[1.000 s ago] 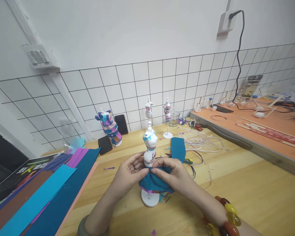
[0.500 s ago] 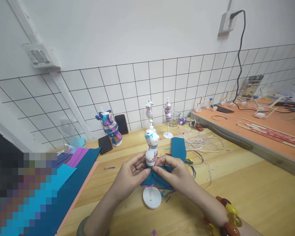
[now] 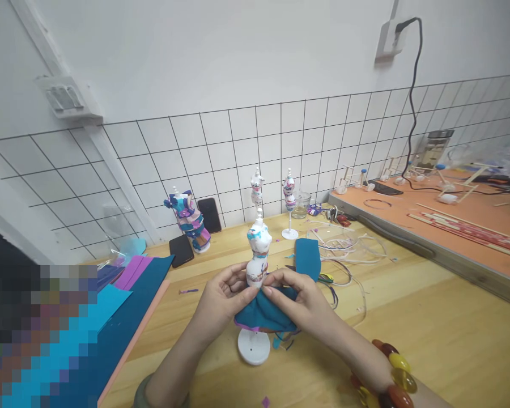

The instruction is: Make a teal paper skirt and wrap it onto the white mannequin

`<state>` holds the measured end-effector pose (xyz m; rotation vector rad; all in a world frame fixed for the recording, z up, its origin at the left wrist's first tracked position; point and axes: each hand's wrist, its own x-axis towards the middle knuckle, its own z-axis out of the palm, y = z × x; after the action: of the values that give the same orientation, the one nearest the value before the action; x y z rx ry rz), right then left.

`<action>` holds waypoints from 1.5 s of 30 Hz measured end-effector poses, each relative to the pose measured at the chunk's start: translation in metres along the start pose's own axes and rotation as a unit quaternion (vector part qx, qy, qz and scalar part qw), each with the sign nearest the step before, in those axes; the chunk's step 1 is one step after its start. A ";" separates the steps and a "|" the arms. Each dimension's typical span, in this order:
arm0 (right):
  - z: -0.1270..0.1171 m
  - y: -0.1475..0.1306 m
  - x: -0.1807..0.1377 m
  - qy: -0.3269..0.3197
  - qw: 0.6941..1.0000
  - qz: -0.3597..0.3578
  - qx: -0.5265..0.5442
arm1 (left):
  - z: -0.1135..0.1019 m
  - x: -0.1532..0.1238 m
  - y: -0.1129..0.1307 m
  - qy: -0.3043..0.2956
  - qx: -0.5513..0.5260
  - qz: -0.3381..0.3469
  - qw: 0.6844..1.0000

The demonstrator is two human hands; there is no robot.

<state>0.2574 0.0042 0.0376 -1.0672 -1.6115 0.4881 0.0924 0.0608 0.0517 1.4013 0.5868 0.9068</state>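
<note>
A small white mannequin bust (image 3: 258, 249) on a round white base (image 3: 254, 346) stands on the wooden table just in front of me. A teal felt skirt (image 3: 261, 314) is wrapped round its waist. My left hand (image 3: 221, 300) pinches the felt at the waist from the left. From the right, my right hand (image 3: 302, 303) presses the same felt against the waist, fingers closed. A beaded bracelet (image 3: 393, 377) is on my right wrist.
Teal, blue, purple and pink felt sheets (image 3: 123, 311) lie at the left. A loose teal felt piece (image 3: 308, 258), clear plastic loops (image 3: 348, 243), a dressed mannequin (image 3: 190, 221), two small busts (image 3: 289, 195), two phones (image 3: 182, 249) and a glass jar (image 3: 300, 205) stand behind. An orange bench (image 3: 450, 221) is at the right.
The mannequin and its base have shifted slightly left and tilted back to upright between my hands. Both hands keep their hold on the teal felt at the waist.
</note>
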 end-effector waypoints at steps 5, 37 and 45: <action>-0.005 -0.004 -0.002 0.027 0.983 -0.134 -0.119 | -0.006 0.005 0.000 0.080 0.004 -0.015 0.997; 0.002 0.002 -0.009 0.030 0.903 -0.317 -0.289 | -0.016 0.002 0.018 0.111 0.063 -0.032 0.991; -0.003 0.003 -0.001 0.009 0.907 -0.321 -0.270 | -0.027 -0.001 0.030 0.072 0.097 -0.028 0.992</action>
<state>0.2613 0.0045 0.0353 -0.8393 -2.0108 -0.4361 0.0648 0.0737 0.0778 1.4931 0.8394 0.9308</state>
